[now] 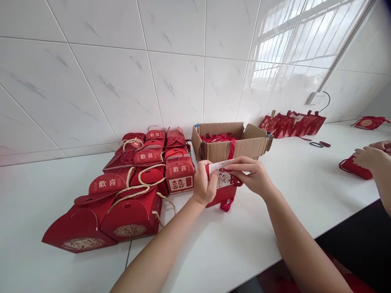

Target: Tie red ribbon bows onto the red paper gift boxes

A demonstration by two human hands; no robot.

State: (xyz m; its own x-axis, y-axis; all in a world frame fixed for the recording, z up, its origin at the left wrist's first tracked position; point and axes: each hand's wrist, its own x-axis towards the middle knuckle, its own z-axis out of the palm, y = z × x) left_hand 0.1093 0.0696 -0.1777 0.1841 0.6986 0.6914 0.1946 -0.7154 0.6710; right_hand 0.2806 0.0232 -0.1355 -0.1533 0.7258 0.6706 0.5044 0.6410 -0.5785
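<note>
A red paper gift box (220,197) with a white printed panel of figures stands over the table in front of me. My left hand (205,184) grips its upper left edge, thumb on the front. At its top right edge, the fingers of my right hand (251,173) are pinched together on the white upper flap. A red ribbon (226,204) hangs at the box's lower front. What lies inside the box is hidden. Just behind it, an open cardboard carton (220,151) holds a heap of red ribbons (218,138).
Finished-looking red gift boxes (128,211) with rope handles crowd the left. Several red bags (296,124) lean along the wall. Scissors (316,144) lie at right, near another person's hands (371,156) on a red box (356,167). A power strip (316,98) is on the wall.
</note>
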